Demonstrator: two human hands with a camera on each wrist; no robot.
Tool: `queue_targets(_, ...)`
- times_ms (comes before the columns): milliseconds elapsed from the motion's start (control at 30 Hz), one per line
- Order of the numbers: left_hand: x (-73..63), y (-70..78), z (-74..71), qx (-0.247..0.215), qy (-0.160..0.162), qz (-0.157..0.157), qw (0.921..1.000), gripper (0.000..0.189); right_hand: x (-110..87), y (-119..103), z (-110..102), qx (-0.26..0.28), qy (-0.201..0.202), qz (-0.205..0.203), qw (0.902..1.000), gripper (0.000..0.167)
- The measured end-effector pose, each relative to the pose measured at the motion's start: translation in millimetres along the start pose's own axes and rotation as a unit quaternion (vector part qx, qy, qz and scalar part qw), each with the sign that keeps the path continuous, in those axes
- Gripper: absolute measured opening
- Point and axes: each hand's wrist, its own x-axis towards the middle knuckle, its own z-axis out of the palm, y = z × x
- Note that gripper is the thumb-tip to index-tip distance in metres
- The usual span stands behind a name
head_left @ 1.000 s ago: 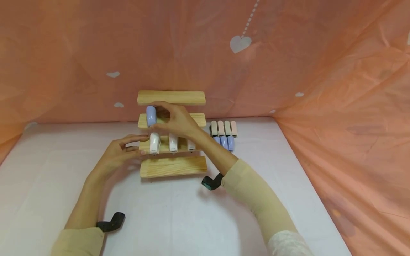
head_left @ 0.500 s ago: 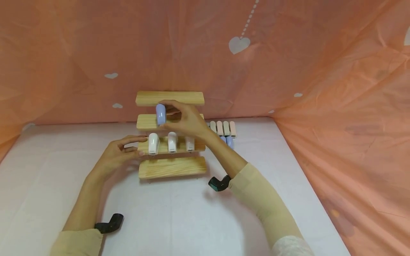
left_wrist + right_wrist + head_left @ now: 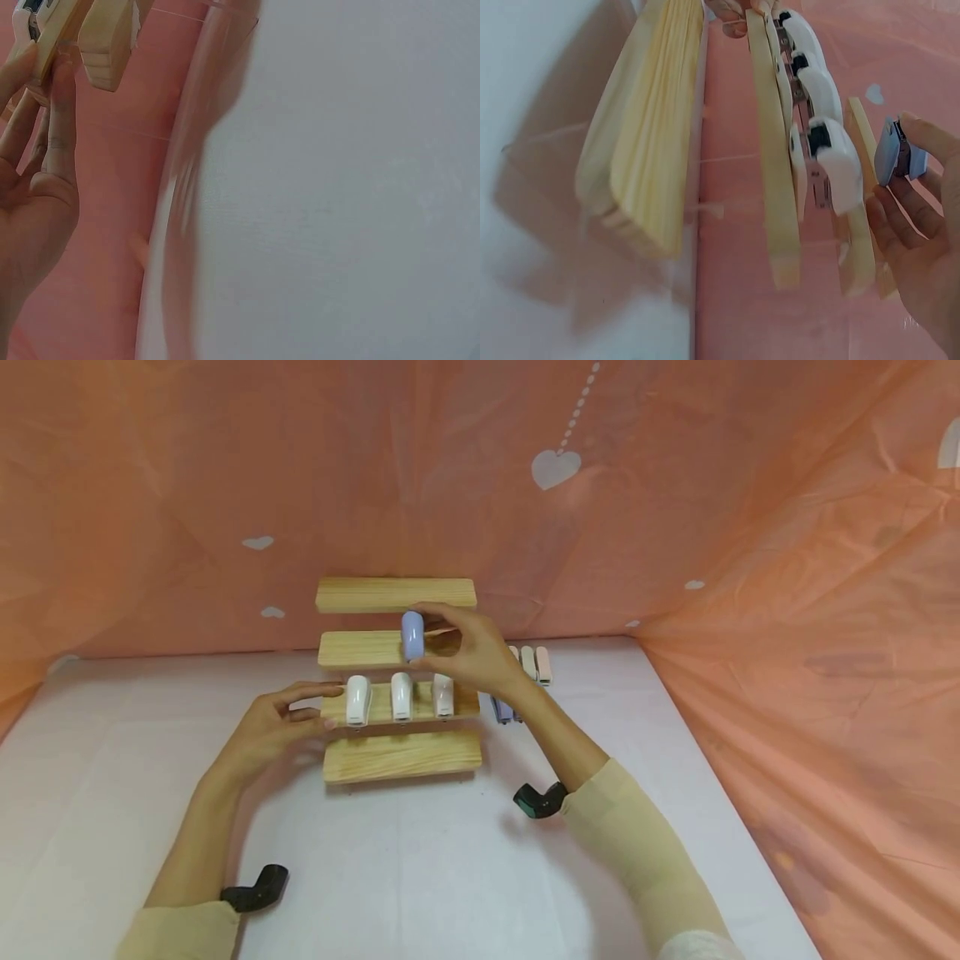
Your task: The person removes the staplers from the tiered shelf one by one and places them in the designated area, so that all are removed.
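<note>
My right hand (image 3: 480, 652) holds a small lavender-blue stapler (image 3: 412, 635) between thumb and fingers, in front of the second wooden board (image 3: 356, 649) of a stepped rack. In the right wrist view this stapler (image 3: 886, 152) shows its metal side, close to the board edges. On the third board (image 3: 381, 703) sit three white staplers, at the left (image 3: 357, 700), middle (image 3: 402, 697) and right (image 3: 442, 696). My left hand (image 3: 270, 722) grips the left end of that board. The left wrist view shows its thumb and fingers (image 3: 63, 112) pinching the wood.
To the rack's right on the white table (image 3: 420, 877) stand pink and beige staplers (image 3: 543, 666), with lavender ones (image 3: 502, 710) in front, partly behind my right hand and wrist. The rack has a top board (image 3: 396, 595) and a bottom board (image 3: 402, 757). An orange curtain (image 3: 480, 485) hangs behind.
My right hand has moved right along the second board, carrying the lavender-blue stapler from near its left end to past its middle. My left hand keeps its grip on the third board.
</note>
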Motion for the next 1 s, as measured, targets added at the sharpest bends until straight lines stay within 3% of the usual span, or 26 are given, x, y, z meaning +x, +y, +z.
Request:
queue_targets(333,-1.4,-0.4,-1.7,-0.001,-0.008,0.009,0.9999,0.045,-15.9,2,-13,0.026,0.021,0.035,0.9988,0.065)
queue_targets(533,-2.1,-1.3,-0.3,-0.001,-0.005,0.009,0.9999,0.045,-30.1,-22,-24,-0.014,0.037,0.038,0.9985,0.061)
queue_targets(667,-1.4,-1.6,-0.5,0.005,-0.003,0.005,1.0000,0.045,-36.7,-24,-31,-0.027,0.042,0.034,0.9982,0.059)
queue_targets(833,-0.8,-2.3,-1.2,0.013,-0.002,0.003,0.9999,0.046,-42.5,-17,-36,-0.015,0.046,0.024,0.9985,0.060)
queue_targets(1000,-0.9,-1.9,-0.7,0.017,0.000,0.000,0.9999,0.046,-48.0,17,-43,-0.012,0.055,0.023,0.9982,0.063)
